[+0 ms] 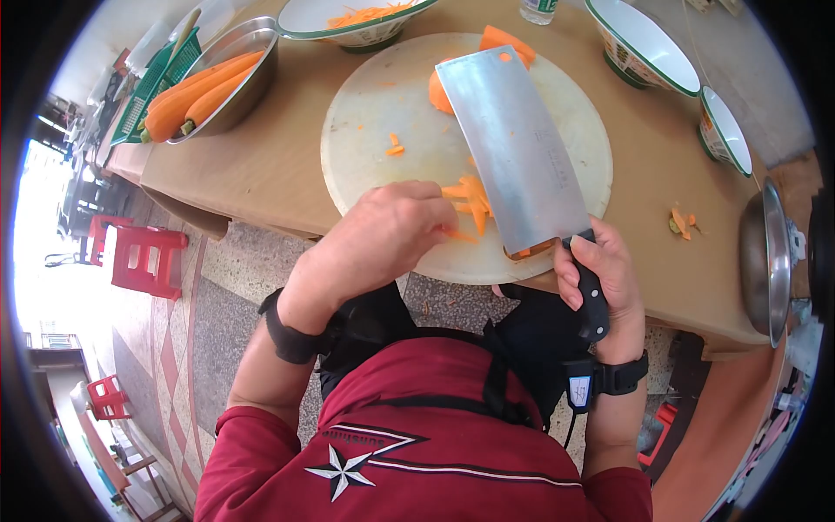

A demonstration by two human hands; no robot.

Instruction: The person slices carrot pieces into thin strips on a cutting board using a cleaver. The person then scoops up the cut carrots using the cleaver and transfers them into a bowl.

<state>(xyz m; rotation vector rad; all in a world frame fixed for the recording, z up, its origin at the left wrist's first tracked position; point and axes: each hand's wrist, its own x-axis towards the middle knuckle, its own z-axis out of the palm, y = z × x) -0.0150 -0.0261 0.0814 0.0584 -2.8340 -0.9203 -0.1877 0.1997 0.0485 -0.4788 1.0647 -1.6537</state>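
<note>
My right hand is wrapped round the black handle of a cleaver. Its broad steel blade lies tilted over a round white cutting board and covers part of it. My left hand is at the board's near left edge, fingers curled and pinched, with an orange carrot strip at the fingertips. Cut carrot pieces lie between that hand and the blade. Behind the cleaver sit larger carrot chunks, partly hidden by it. Small carrot bits are scattered on the board.
A metal bowl of whole carrots stands at left beside a green basket. At the back is a bowl of carrot shreds. Two white bowls and a metal basin are at right, with scraps on the brown-covered table.
</note>
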